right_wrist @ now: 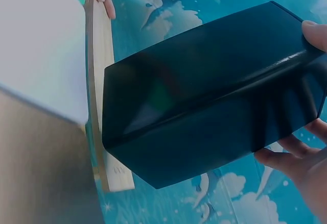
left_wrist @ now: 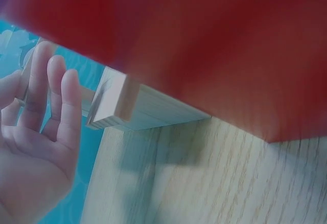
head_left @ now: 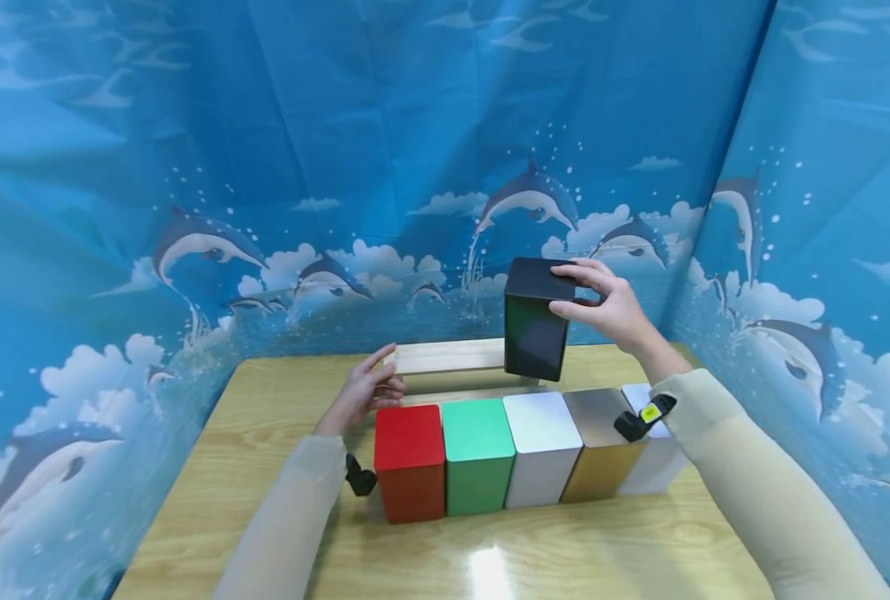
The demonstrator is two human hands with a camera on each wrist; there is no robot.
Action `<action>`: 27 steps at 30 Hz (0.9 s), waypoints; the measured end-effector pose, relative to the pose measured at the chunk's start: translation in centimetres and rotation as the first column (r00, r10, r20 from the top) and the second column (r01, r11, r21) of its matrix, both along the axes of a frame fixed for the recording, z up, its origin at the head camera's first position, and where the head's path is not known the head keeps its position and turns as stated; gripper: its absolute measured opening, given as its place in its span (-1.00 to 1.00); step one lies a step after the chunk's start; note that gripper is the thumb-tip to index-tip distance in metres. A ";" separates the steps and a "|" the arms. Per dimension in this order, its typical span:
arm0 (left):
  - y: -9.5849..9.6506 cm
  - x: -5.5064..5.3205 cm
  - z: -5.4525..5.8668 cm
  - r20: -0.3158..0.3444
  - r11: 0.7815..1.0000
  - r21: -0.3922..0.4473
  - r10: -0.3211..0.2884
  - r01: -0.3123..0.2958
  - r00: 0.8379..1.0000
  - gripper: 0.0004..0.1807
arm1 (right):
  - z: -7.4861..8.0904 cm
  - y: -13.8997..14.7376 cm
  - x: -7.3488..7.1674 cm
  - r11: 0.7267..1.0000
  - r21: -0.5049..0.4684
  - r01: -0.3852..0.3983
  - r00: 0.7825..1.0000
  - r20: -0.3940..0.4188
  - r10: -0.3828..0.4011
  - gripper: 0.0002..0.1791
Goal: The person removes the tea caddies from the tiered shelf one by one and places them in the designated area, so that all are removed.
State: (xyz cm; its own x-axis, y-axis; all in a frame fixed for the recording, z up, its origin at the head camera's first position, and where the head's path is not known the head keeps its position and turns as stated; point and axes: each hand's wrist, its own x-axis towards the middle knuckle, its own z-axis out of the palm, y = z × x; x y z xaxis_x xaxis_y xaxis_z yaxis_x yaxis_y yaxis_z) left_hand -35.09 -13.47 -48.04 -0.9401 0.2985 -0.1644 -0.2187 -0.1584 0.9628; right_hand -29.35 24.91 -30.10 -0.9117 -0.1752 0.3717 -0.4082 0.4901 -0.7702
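My right hand (head_left: 598, 304) grips a tall black box (head_left: 537, 333) near its upper end, thumb and fingers on opposite sides. In the head view the box hangs slightly tilted over the right part of a pale wooden rack (head_left: 452, 357). The right wrist view shows the black box (right_wrist: 204, 96) lengthwise, with its lower end overlapping the slat (right_wrist: 104, 40). At the rack's left end, my left hand (head_left: 366, 387) holds the upper slat between its digits. In the left wrist view the other fingers (left_wrist: 70, 101) of this hand extend loosely beside the rack's end (left_wrist: 115, 99).
In front of the rack stand a red box (head_left: 410, 467), a green box (head_left: 479, 458), a white box (head_left: 542, 450), a brown-gold box (head_left: 602, 450) and another white box (head_left: 655, 467), side by side on the wooden table (head_left: 250, 450). A dolphin-print backdrop (head_left: 415, 167) rises behind.
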 end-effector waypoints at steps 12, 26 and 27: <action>0.0 -0.1 0.1 -0.014 1.000 -0.026 0.002 -0.002 1.000 -0.44 | 0.1 3.6 1.6 0.995 -0.054 0.086 0.995 -0.035 -0.088 -0.44; 0.0 0.0 0.1 0.000 1.000 -0.007 -0.003 0.003 1.000 -0.44 | -0.6 7.8 2.9 0.971 -0.051 0.235 0.969 -0.066 -0.238 -0.44; -0.1 0.0 0.1 0.002 1.000 -0.006 -0.004 0.004 1.000 -0.44 | -0.7 8.0 3.0 0.968 -0.055 0.244 0.966 -0.078 -0.248 -0.44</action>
